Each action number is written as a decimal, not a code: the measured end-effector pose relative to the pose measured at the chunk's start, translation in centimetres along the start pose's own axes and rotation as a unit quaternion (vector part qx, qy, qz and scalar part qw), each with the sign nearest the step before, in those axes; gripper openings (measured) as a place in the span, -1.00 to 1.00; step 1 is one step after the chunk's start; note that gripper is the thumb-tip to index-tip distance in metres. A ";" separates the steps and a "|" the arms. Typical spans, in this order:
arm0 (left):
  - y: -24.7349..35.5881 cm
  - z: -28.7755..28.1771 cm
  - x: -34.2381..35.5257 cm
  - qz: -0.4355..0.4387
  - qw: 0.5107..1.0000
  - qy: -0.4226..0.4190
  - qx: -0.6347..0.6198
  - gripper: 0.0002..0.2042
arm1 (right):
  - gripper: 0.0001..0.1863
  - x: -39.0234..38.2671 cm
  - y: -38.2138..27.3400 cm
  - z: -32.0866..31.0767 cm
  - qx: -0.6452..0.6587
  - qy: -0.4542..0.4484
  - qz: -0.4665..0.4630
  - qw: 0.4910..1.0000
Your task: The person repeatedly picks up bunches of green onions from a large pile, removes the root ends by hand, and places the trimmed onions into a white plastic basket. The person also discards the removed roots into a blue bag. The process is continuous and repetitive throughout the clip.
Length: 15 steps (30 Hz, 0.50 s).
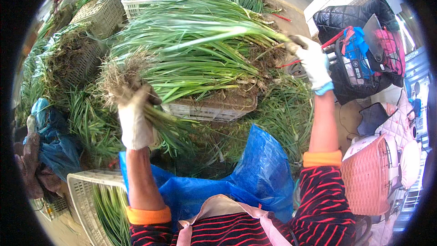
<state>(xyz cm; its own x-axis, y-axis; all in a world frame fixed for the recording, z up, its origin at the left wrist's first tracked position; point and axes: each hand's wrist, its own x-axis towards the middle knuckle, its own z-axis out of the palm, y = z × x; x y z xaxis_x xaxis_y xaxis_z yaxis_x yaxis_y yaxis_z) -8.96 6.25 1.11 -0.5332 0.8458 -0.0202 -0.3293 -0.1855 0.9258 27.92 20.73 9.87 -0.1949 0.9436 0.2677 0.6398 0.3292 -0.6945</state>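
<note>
At lower middle, keep blue plastic sheet (264,159) clear of drooping leaves. Left of centre, grip bunch (125,75) in gloved left hand (135,120), with fingers curled round stems and roots upward; better not squeeze hard. Upper right, hold blurred greens (241,32) by base in gloved right hand (312,59), with fingers closed; draw gently. Upper centre, lift clear of heap (182,66) over white crate (209,113), to avoid snagging tangled roots.
</note>
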 end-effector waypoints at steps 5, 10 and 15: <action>2.6 0.9 -1.6 0.066 0.993 -0.009 0.098 -0.69 | -0.66 -0.8 -3.3 -0.6 -0.125 -0.090 -0.045 0.987; 3.8 0.8 -4.1 0.316 0.817 -0.066 0.477 -0.59 | -0.75 -2.0 -9.7 1.1 -0.266 -0.115 -0.383 0.877; 4.1 4.3 -5.0 0.019 0.983 -0.170 0.068 -0.53 | -0.69 -1.7 -16.4 2.0 -0.222 -0.102 -0.525 0.815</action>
<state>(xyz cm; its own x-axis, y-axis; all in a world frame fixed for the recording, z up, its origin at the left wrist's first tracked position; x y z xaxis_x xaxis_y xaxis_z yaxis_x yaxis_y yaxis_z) -4.33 3.40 6.62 -0.2436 0.9622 0.1218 -0.1950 -0.1716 0.9657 16.29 13.78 19.42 -0.8996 0.1509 0.4098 0.2373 0.9567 0.1687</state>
